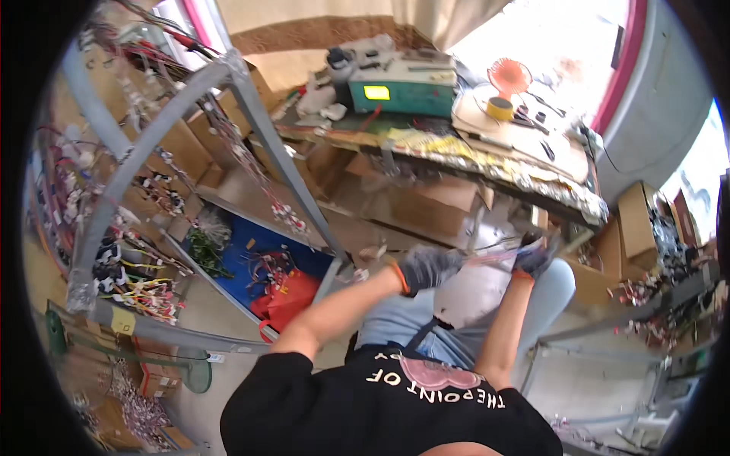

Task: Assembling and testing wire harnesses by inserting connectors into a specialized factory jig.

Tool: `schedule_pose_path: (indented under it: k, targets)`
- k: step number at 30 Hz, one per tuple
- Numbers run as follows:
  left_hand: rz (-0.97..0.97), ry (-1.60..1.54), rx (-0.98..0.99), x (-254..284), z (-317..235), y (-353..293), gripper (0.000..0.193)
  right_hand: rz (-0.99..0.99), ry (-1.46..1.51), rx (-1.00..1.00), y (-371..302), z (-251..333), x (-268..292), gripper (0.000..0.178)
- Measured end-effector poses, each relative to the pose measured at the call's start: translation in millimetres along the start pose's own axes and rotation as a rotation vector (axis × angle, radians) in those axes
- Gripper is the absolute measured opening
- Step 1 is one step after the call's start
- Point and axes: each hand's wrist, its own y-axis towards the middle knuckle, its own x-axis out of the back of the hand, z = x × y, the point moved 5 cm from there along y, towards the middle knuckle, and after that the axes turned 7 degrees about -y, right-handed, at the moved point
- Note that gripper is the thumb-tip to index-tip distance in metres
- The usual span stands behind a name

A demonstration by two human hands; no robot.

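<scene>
A bundle of thin wires, pale and reddish, is stretched between my two hands above my lap. My left hand, in a dark grey glove with an orange cuff, is closed around its left part; motion blurs the fingers. Small whitish connectors show just left of that glove. At the right end, my right hand, gloved the same way, grips the wires with bent fingers. The wire ends inside the right glove are hidden.
Ahead stands a workbench with a green instrument box, yellow tape and an orange fan. To the left, a grey tube rack carries hanging harnesses beside a blue-lined tray with a red bag. Cardboard boxes stand right.
</scene>
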Motion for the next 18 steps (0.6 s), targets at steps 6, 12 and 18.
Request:
schedule_pose_path:
  k: [6, 12, 18]
  targets:
    - [0.009, 0.37, -0.434, 127.9, -80.8, 86.1, 0.026, -0.378, -1.042, 1.399, -80.0, 254.8, -95.1, 0.049]
    - [-0.039, 0.397, -0.467, 179.1, -74.3, 80.6, 0.02, -0.169, -0.949, 1.235, -130.6, 323.4, -99.5, 0.053]
    - [0.278, 0.435, -0.266, 108.9, 35.1, -10.5, 0.029, 0.956, -2.019, -0.181, -171.1, 188.9, -15.3, 0.068]
